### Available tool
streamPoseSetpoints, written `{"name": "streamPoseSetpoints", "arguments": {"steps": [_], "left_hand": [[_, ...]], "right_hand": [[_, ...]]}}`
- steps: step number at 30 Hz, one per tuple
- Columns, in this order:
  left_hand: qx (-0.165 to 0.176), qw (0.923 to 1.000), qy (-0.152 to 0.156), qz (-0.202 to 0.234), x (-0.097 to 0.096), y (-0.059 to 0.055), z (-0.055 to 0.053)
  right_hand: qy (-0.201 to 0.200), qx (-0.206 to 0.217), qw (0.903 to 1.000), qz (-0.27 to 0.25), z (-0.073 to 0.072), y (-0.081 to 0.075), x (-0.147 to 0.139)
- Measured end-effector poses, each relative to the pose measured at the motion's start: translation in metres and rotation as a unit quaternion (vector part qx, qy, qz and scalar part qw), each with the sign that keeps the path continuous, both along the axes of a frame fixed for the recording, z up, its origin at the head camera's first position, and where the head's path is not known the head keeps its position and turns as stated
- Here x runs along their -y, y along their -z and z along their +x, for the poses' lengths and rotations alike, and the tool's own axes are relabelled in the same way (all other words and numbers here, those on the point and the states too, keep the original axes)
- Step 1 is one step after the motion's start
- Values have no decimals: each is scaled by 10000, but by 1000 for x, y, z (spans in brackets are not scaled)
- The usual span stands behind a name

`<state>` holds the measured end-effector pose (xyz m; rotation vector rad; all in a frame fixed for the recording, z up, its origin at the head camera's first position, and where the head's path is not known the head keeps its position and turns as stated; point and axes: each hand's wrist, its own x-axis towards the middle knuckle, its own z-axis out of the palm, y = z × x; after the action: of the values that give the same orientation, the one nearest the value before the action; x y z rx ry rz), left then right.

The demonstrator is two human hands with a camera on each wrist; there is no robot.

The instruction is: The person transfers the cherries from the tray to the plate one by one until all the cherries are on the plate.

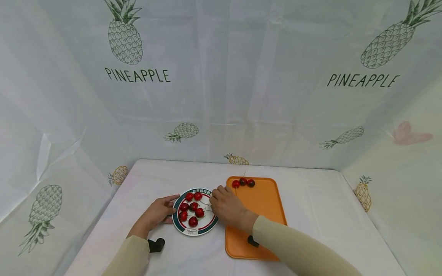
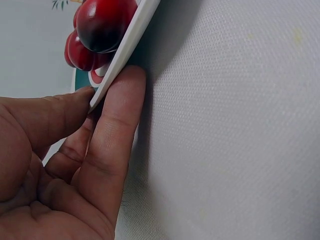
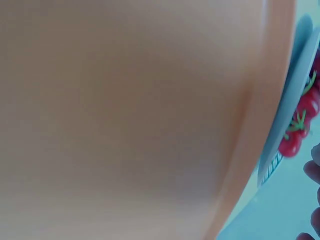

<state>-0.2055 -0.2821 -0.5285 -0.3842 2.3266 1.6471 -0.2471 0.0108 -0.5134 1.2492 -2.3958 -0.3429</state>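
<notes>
My left hand (image 1: 157, 212) pinches the left rim of a round white plate (image 1: 175, 221) with a green and red border. In the left wrist view, the thumb lies on top and the fingers (image 2: 117, 110) underneath, with the plate (image 2: 131, 42) tilted in that image. Several red cherries (image 1: 193, 206) with stems lie on the plate. My right hand (image 1: 228, 207) is at the plate's right rim, fingers bent downward. Only its fingertips (image 3: 314, 172) show at the edge of the right wrist view, near the cherries (image 3: 309, 102); I cannot tell whether they hold anything.
An orange tray (image 1: 262, 199) lies right of the plate, partly under my right forearm. Three cherries (image 1: 243, 181) sit at its far left corner. Black wrist mounts (image 1: 157, 245) show at both cuffs. A white cloth covers the table (image 1: 317, 214); pineapple-print curtains (image 1: 221, 96) stand behind and beside it.
</notes>
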Motion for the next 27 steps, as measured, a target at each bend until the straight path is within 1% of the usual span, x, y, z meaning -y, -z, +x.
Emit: {"name": "streamPoseSetpoints", "arguments": {"steps": [6, 12, 16, 21, 25, 27], "left_hand": [[-5, 10000, 3, -7, -1, -1, 1], [-9, 10000, 2, -42, -1, -1, 1], [4, 10000, -12, -43, -1, 0, 1], [-23, 10000, -10, -32, -1, 1, 0], [-47, 10000, -1, -50, -1, 1, 0], [-38, 10000, -5, -41, -1, 0, 0]], "right_hand": [[174, 97, 9995, -234, -11, -6, -13], [294, 186, 9985, -434, -18, -10, -25], [374, 133, 9974, -594, -24, -8, -33], [363, 75, 9952, -909, -28, -5, -42], [366, 50, 9949, -934, -32, -2, -50], [385, -27, 9950, -924, -34, -1, -54]]}}
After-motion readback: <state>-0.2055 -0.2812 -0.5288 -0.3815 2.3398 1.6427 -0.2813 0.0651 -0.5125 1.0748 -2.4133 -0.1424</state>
